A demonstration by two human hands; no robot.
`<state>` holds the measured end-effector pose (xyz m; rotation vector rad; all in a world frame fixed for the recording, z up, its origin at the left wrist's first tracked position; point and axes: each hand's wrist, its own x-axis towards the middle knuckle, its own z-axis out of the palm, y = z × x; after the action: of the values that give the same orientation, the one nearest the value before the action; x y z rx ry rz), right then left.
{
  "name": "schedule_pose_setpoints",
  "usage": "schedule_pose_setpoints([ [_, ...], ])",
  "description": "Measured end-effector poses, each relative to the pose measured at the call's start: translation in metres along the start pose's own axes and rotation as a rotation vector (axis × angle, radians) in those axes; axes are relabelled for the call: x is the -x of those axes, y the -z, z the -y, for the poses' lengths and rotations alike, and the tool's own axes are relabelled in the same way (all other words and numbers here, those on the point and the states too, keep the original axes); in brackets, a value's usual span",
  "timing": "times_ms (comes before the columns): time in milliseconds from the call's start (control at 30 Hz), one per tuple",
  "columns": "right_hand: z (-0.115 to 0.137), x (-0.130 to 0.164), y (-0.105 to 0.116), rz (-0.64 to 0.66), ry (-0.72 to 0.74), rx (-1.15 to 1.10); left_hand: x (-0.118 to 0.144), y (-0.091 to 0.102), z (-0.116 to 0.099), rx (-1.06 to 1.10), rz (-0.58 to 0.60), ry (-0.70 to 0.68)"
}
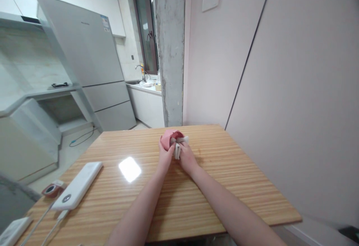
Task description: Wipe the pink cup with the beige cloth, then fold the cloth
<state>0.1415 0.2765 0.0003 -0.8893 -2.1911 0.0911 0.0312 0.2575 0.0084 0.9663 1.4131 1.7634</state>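
Observation:
A pink cup-like container (167,138) is tipped with its opening toward me, just above or on the far part of the table. Wrapped round its left side is my left hand (166,153), closed on it. My right hand (186,157) is closed on a folded white tissue or cloth (177,151), part of which reaches into the container's mouth. The inside looks darker red. The right fingertips are partly hidden by the white material, and the container's underside cannot be seen.
The wood-grain table (224,186) carries a white power bank (80,186) with cables at the left, a small red-brown round object (53,188) and another white device (15,231). A concrete pillar (171,51) and pale wall (280,89) rise behind; a fridge (84,51) stands back left.

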Motion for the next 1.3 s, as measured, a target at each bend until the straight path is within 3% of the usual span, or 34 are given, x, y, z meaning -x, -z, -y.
schedule_pose_setpoints([
  [100,-0.002,0.0,0.0,0.029,0.072,0.011,-0.007,0.011,-0.008,-0.086,-0.014,-0.015],
  [233,-0.002,-0.003,0.003,0.082,0.188,0.047,-0.017,0.034,-0.023,-0.226,0.122,-0.01],
  [300,-0.002,-0.003,0.004,0.091,0.167,0.059,-0.014,0.031,-0.021,-0.196,0.123,-0.035],
  [433,-0.004,-0.002,0.002,0.028,0.021,0.024,0.0,0.007,-0.003,-0.068,0.006,-0.091],
  [500,-0.005,-0.001,0.001,0.022,0.025,-0.01,0.001,0.005,0.001,-0.083,-0.007,-0.119],
  [700,-0.003,-0.001,0.0,0.109,0.193,0.0,-0.018,0.045,-0.017,-0.333,0.154,-0.239],
  [767,-0.003,-0.001,0.0,0.108,0.173,0.014,-0.017,0.044,-0.016,-0.311,0.142,-0.26],
  [967,-0.005,-0.001,-0.002,-0.067,-0.006,-0.125,0.004,0.002,0.003,-0.015,0.042,-0.103],
  [1067,-0.005,-0.002,-0.001,-0.025,0.096,-0.08,-0.004,0.012,-0.003,-0.131,0.025,-0.092],
  [1200,-0.005,-0.003,0.0,0.084,0.213,0.088,-0.019,0.04,-0.015,-0.304,0.199,-0.083],
  [1300,-0.005,-0.002,-0.002,0.097,0.153,0.12,-0.014,0.033,-0.012,-0.266,0.18,-0.072],
])
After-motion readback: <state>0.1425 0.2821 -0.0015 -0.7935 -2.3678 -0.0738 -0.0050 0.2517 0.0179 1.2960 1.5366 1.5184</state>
